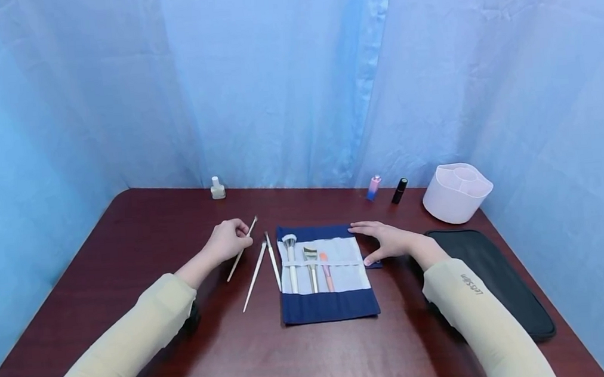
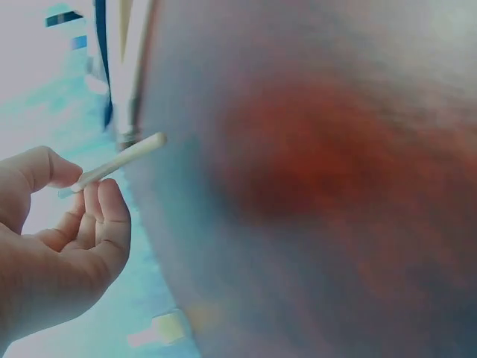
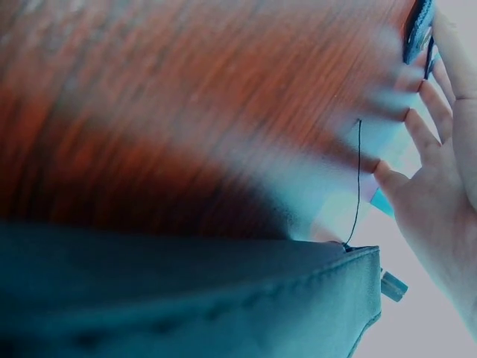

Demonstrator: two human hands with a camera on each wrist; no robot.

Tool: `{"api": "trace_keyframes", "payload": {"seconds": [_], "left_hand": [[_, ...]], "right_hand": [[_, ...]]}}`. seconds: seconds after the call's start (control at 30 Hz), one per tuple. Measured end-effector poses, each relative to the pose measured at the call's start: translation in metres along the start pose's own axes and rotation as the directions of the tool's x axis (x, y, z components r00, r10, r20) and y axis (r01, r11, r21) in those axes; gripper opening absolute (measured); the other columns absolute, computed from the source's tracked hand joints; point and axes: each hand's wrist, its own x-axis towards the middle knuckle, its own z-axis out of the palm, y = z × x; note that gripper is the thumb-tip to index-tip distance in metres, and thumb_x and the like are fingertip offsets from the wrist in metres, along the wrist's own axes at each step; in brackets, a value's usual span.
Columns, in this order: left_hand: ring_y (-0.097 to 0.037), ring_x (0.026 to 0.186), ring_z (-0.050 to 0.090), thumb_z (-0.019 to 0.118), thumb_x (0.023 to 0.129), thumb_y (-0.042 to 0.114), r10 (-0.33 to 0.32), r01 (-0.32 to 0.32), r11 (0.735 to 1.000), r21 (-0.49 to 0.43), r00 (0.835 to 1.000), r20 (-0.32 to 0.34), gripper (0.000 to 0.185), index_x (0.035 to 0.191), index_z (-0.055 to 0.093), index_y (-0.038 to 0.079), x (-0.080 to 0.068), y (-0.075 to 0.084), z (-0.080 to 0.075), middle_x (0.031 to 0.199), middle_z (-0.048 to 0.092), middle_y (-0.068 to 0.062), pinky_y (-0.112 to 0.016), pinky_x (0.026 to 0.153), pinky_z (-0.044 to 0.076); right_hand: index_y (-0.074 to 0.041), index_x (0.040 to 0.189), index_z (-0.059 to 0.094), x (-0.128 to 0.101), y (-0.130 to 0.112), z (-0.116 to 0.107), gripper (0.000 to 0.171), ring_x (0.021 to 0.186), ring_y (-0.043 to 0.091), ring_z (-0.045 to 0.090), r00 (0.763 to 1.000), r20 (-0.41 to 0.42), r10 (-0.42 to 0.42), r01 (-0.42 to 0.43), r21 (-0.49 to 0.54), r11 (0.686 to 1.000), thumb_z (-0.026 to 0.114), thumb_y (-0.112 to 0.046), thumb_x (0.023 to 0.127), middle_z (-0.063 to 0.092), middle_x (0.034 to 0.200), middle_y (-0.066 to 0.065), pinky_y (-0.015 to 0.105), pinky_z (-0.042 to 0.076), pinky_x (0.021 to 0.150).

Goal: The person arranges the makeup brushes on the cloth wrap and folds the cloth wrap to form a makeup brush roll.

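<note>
A slim, pale-handled makeup brush [image 1: 235, 265] is held at the left of the group, pinched between the thumb and fingers of the left hand [image 1: 227, 241]; whether its lower end is touching the table cannot be told. Just to its right, two slender white-handled brushes, one slanting [image 1: 254, 276] and one steeper [image 1: 273, 263], are laid on the table. Beside them a navy-and-white fabric brush roll [image 1: 330, 307] is spread flat. Three brushes are held in it side by side under a pale strap: a white one with a rounded fluffy head [image 1: 293, 279], a flat dark-tipped one with a metallic handle [image 1: 313, 280] and a pink one [image 1: 328, 277]. The roll's right edge is met by the right hand [image 1: 387, 241], whose fingers are extended and clasped around nothing.

Farther right, a flat black case [image 1: 490, 280] is placed below a white rounded container [image 1: 451, 199]. Along the back, a pale nail-polish bottle [image 1: 218, 191], a small pink-and-blue bottle [image 1: 373, 188] and a black tube [image 1: 400, 190] are set on the dark red-brown table [image 1: 215, 364], which is backed by light-blue curtains [image 1: 272, 95].
</note>
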Motion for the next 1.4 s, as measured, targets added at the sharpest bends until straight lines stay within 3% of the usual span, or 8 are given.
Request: {"api": "trace_keyframes", "payload": {"seconds": [0.2, 0.4, 0.57, 0.83, 1.1, 1.27, 1.4], "left_hand": [[-0.019, 0.070, 0.058, 0.062, 0.085, 0.011, -0.013, 0.018, 0.996, -0.082, 0.998, 0.064, 0.021, 0.104, 0.058, 0.002, 0.007, 0.019, -0.012, 0.090, 0.061, -0.012, -0.029, 0.061, 0.052], [-0.020, 0.075, 0.060, 0.057, 0.091, 0.013, -0.025, 0.047, 0.986, -0.158, 0.990, 0.141, 0.030, 0.120, 0.054, 0.005, 0.011, 0.039, -0.019, 0.098, 0.062, -0.013, -0.042, 0.073, 0.054], [-0.020, 0.076, 0.061, 0.056, 0.091, 0.013, 0.018, 0.012, 0.981, -0.193, 0.988, 0.154, 0.029, 0.119, 0.054, 0.006, 0.017, 0.055, -0.020, 0.102, 0.065, -0.015, -0.042, 0.073, 0.054], [-0.022, 0.076, 0.064, 0.060, 0.091, 0.016, 0.113, -0.084, 0.958, -0.274, 0.989, 0.093, 0.026, 0.115, 0.057, 0.006, 0.026, 0.080, -0.010, 0.099, 0.067, -0.014, -0.041, 0.070, 0.055], [-0.034, 0.083, 0.067, 0.062, 0.090, 0.014, 0.175, -0.161, 0.920, -0.357, 0.984, 0.009, 0.024, 0.111, 0.055, 0.005, 0.036, 0.096, 0.007, 0.090, 0.066, -0.011, -0.032, 0.062, 0.055], [-0.034, 0.083, 0.067, 0.063, 0.090, 0.012, 0.190, -0.179, 0.884, -0.432, 0.982, -0.018, 0.020, 0.106, 0.054, 0.006, 0.041, 0.100, 0.021, 0.091, 0.066, -0.012, -0.036, 0.064, 0.056], [-0.033, 0.081, 0.068, 0.064, 0.089, 0.010, 0.189, -0.185, 0.874, -0.449, 0.981, -0.036, 0.019, 0.105, 0.053, 0.005, 0.045, 0.103, 0.036, 0.090, 0.066, -0.013, -0.040, 0.067, 0.056]], "right_hand": [[-0.020, 0.149, 0.028, -0.001, 0.001, 0.001, 0.093, 0.142, 0.030, 0.018, 1.000, 0.001, -0.007, 0.007, 0.012, 1.000, 0.071, -0.056, 0.075, 0.022, 0.156, 0.005, 0.057, 0.025, 0.109], [-0.021, 0.149, 0.029, 0.000, 0.002, 0.002, 0.092, 0.141, 0.031, 0.019, 1.000, -0.003, -0.014, 0.014, 0.014, 1.000, 0.071, -0.057, 0.075, 0.022, 0.156, 0.006, 0.058, 0.025, 0.108], [-0.021, 0.149, 0.029, 0.001, 0.002, 0.002, 0.093, 0.141, 0.029, 0.019, 1.000, 0.003, -0.006, 0.006, 0.017, 1.000, 0.071, -0.057, 0.074, 0.022, 0.156, 0.005, 0.057, 0.026, 0.109], [-0.024, 0.149, 0.030, -0.001, 0.002, 0.003, 0.095, 0.141, 0.027, 0.019, 1.000, 0.003, 0.014, -0.014, 0.000, 1.000, 0.071, -0.060, 0.072, 0.023, 0.155, 0.003, 0.055, 0.026, 0.109], [-0.022, 0.147, 0.033, -0.002, 0.001, 0.002, 0.095, 0.140, 0.027, 0.023, 1.000, -0.017, 0.000, 0.000, -0.046, 0.999, 0.071, -0.062, 0.070, 0.027, 0.154, 0.004, 0.055, 0.026, 0.110], [-0.019, 0.146, 0.035, -0.002, 0.000, 0.002, 0.094, 0.139, 0.028, 0.024, 0.999, -0.024, -0.023, 0.021, -0.083, 0.996, 0.069, -0.064, 0.071, 0.027, 0.153, 0.005, 0.054, 0.027, 0.109], [-0.017, 0.147, 0.035, -0.001, -0.002, 0.001, 0.094, 0.140, 0.029, 0.024, 0.999, -0.018, -0.038, 0.036, -0.079, 0.996, 0.069, -0.063, 0.072, 0.026, 0.154, 0.006, 0.055, 0.027, 0.109]]}}
